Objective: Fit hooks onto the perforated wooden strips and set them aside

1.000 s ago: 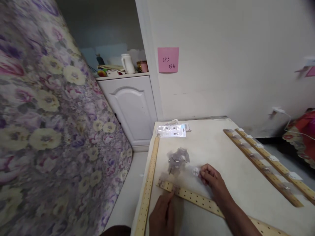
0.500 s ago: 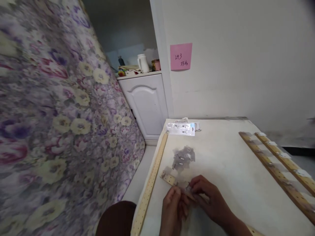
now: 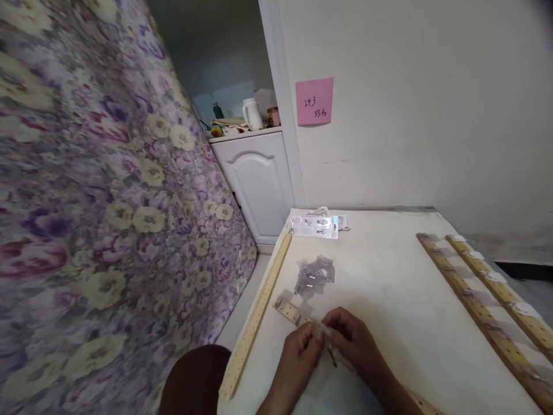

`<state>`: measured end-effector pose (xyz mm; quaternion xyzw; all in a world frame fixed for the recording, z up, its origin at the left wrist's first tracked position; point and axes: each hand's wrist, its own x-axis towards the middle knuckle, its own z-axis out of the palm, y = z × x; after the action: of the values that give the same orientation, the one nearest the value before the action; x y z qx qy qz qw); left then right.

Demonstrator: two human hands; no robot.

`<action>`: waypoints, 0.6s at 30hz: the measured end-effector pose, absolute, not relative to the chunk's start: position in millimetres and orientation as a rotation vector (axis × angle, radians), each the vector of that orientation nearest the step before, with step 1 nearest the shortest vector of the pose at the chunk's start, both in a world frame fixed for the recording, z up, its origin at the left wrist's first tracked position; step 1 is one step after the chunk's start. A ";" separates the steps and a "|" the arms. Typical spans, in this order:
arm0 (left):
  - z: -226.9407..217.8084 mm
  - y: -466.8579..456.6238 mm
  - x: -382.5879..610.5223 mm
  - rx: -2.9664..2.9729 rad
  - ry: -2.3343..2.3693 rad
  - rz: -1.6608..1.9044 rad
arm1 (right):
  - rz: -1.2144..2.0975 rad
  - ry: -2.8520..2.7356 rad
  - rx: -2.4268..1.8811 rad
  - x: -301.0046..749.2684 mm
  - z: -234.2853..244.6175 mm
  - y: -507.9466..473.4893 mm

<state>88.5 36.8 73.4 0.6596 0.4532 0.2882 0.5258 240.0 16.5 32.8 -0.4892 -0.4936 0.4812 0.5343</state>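
My left hand (image 3: 298, 353) and my right hand (image 3: 352, 341) meet over a perforated wooden strip (image 3: 288, 310) that lies slantwise on the white table (image 3: 389, 288). Both hands have their fingers pinched together round a small clear plastic hook with a metal prong (image 3: 329, 344), right at the strip. A loose heap of clear plastic hooks (image 3: 314, 275) lies just beyond the hands. Much of the strip is hidden under my hands.
Another perforated strip (image 3: 256, 314) runs along the table's left edge. Two strips fitted with clear hooks (image 3: 484, 300) lie at the right. A blister pack (image 3: 314, 226) sits at the far edge. Flowered fabric (image 3: 108, 202) rises at left; a white cabinet (image 3: 254, 184) stands behind.
My right hand left the table near the heap and joined my left hand over the strip, now pinching a small hook. The view has swung a little to the left.
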 end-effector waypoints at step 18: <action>32.5 6.9 65.3 1.950 1.337 0.799 | 1.051 -1.188 -1.471 248.4 19.1 27.5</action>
<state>65.3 6.9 32.5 0.7410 0.5081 0.3034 0.3172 248.4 27.5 19.1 -0.6002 -0.4848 0.4290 0.4699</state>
